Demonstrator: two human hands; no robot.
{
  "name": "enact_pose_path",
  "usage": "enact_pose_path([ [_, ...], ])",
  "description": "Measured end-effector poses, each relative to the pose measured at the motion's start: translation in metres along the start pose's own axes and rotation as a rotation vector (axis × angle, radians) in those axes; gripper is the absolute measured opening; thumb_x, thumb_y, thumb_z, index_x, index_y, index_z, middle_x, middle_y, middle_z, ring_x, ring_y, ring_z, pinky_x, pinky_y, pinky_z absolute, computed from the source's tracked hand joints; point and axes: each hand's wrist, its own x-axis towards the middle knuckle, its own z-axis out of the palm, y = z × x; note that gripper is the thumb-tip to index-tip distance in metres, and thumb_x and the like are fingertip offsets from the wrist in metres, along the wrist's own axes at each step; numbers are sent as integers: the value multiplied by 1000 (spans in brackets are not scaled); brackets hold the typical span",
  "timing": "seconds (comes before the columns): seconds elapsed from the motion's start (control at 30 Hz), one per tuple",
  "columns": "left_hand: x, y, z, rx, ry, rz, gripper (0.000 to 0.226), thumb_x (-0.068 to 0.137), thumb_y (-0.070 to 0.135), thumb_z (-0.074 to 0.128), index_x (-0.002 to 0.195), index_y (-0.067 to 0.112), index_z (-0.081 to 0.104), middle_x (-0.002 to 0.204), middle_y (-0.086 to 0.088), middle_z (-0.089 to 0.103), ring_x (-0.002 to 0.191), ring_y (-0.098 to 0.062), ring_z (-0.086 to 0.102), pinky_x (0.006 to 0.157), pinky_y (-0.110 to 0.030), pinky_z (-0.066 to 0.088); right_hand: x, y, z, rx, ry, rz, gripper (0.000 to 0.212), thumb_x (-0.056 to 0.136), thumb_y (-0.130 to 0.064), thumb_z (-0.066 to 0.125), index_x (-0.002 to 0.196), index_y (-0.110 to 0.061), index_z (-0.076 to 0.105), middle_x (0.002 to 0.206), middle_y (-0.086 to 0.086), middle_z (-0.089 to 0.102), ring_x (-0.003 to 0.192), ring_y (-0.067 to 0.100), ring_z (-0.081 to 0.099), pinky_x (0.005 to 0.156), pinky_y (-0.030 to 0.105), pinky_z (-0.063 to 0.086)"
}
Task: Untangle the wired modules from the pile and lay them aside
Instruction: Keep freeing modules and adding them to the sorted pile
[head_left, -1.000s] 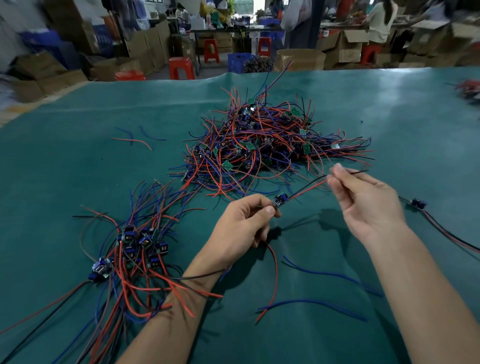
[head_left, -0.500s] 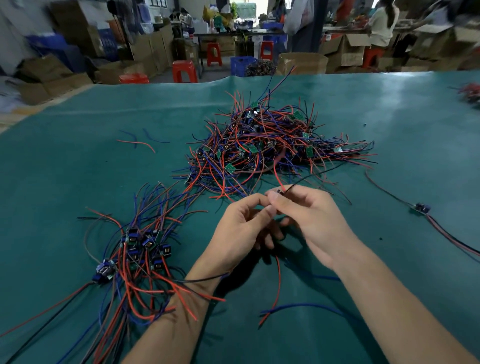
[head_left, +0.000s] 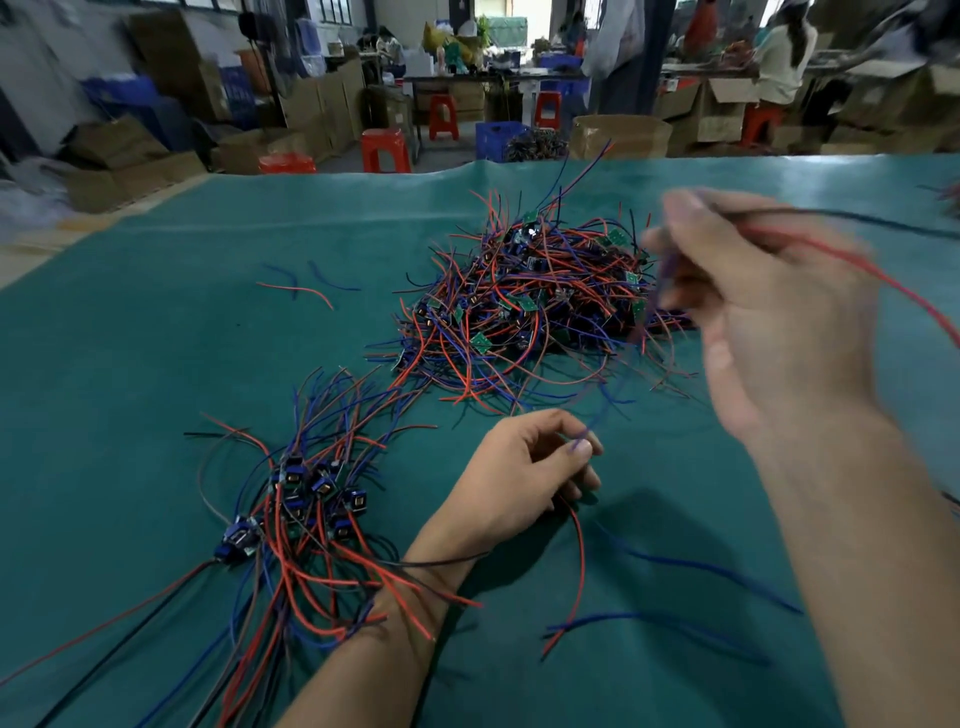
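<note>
A tangled pile of wired modules (head_left: 540, 312), red, blue and black leads with small green boards, lies at the middle of the green table (head_left: 156, 338). A sorted bundle of modules (head_left: 306, 499) with blue connectors lies at the lower left. My left hand (head_left: 524, 478) rests low on the table, fingers pinched on a thin blue wire (head_left: 597, 415) that rises toward my right hand. My right hand (head_left: 769, 322), blurred and raised above the pile's right side, is closed on red and black wires (head_left: 852, 260) that trail off to the right. The module on these wires is hidden.
Loose red and blue wires (head_left: 576, 571) lie on the table in front of my left hand. More loose strands (head_left: 301, 283) lie left of the pile. Beyond the table's far edge stand red stools (head_left: 384, 148), cardboard boxes (head_left: 618, 136) and people.
My right hand has swung up and to the right, pulling red and black wires away. My left hand has stayed low, now pinching a blue wire stretched between the hands.
</note>
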Motion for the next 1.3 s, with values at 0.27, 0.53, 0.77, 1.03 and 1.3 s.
enact_pose_path([
  [0.27,-1,0,0,62,67,11,28,91,-7,52,76,15,59,51,9,64,40,2,51,43,-10,36,2,26,114,-864,-892,344,49,78,-51,84,77,-3,74,66,6,73,61,23,71,46,24,53],
  [0.53,4,-1,-1,-26,69,-43,15,96,0,56,102,13,62,70,-3,69,51,-8,54,46,-18,42,64,82,57,-1553,-543,160,43,90,-14,62,132,-21,60,138,13,58,121,39,58,98,47,52],
  [0.77,3,0,-2,-31,83,-43,13,96,-1,55,103,7,63,67,-3,68,50,-9,53,47,-17,42,72,116,38,-1438,-424,111,32,92,-27,72,122,-26,61,128,9,62,113,34,59,87,40,50],
  [1.03,3,-1,-1,-66,103,-66,13,96,-1,55,105,4,63,69,-6,68,53,-12,54,49,-19,43,70,107,9,-1098,-114,220,21,81,-17,73,98,-30,71,98,1,74,103,25,66,93,35,54],
  [1.3,3,-1,-1,-73,111,-73,13,97,-2,54,107,2,62,69,-6,67,54,-11,55,50,-19,44,57,63,-51,-768,282,106,8,84,-21,70,83,-27,73,83,-4,74,82,18,71,82,41,59],
])
